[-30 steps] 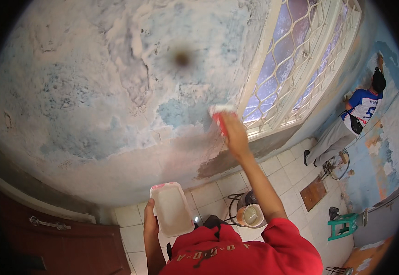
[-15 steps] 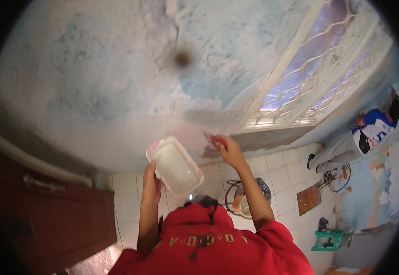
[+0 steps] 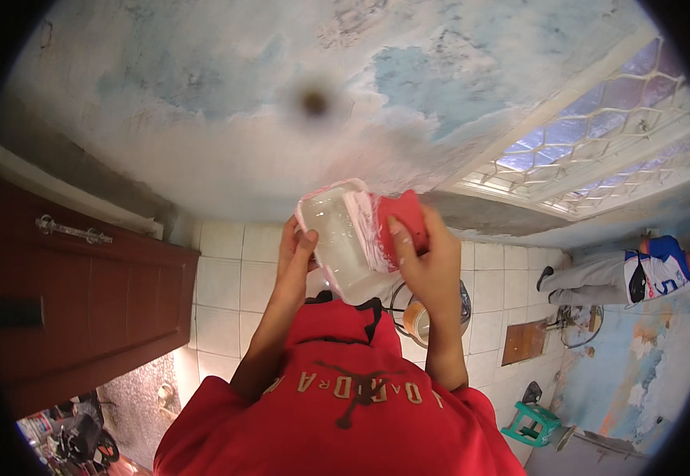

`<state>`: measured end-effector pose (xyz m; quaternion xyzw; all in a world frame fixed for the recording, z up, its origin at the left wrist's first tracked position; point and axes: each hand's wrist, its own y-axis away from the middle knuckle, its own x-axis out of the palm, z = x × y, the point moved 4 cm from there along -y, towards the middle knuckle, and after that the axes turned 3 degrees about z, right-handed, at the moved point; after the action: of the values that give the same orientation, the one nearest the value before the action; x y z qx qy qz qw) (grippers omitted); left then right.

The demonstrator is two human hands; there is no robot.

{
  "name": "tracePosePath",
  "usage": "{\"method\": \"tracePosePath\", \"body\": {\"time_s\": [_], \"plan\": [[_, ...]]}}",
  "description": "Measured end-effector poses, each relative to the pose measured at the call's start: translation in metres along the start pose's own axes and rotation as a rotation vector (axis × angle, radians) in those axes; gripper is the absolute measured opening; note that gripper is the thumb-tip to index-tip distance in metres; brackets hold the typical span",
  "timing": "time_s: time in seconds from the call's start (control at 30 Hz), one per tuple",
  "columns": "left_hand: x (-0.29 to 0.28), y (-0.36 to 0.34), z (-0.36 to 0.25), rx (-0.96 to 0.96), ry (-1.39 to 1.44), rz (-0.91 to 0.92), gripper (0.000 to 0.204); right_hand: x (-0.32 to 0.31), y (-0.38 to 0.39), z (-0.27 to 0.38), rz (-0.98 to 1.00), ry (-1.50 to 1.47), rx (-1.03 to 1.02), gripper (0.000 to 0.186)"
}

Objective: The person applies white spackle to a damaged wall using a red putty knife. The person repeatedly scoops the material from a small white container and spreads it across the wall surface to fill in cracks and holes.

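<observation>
My left hand (image 3: 293, 252) grips the near left rim of a white rectangular plastic tub (image 3: 317, 262), thumb over the edge. Whitish, shiny liquid lies in the tub, and its rim is smeared pink. A wide paintbrush (image 3: 402, 232) with a red handle is held in my right hand (image 3: 432, 258), thumb on its flat face. Its pale, paint-coated bristles rest against the tub's right side. Beyond the tub rises a wall (image 3: 265, 151) with patchy white and faded blue paint.
A barred window (image 3: 591, 135) is at the right. On the tiled floor (image 3: 219, 301) stand an orange-and-white bucket (image 3: 417, 321) and a green stool (image 3: 531, 424). A brown door (image 3: 107, 293) fills the left. Another person (image 3: 646, 274) stands at the far right.
The brush has left the wall and come to the tub's right rim. My left hand has moved the tub up and to the right. The view has shifted, showing more of the door.
</observation>
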<state>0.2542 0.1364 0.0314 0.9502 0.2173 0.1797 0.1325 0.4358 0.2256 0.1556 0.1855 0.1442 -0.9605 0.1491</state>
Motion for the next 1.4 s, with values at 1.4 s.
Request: {"method": "tracePosePath", "body": {"time_s": [1.4], "plan": [[0.005, 0.017, 0.013, -0.073, 0.177, 0.039, 0.092, -0.018, 0.011, -0.072, 0.047, -0.298, 0.304, 0.028]]}}
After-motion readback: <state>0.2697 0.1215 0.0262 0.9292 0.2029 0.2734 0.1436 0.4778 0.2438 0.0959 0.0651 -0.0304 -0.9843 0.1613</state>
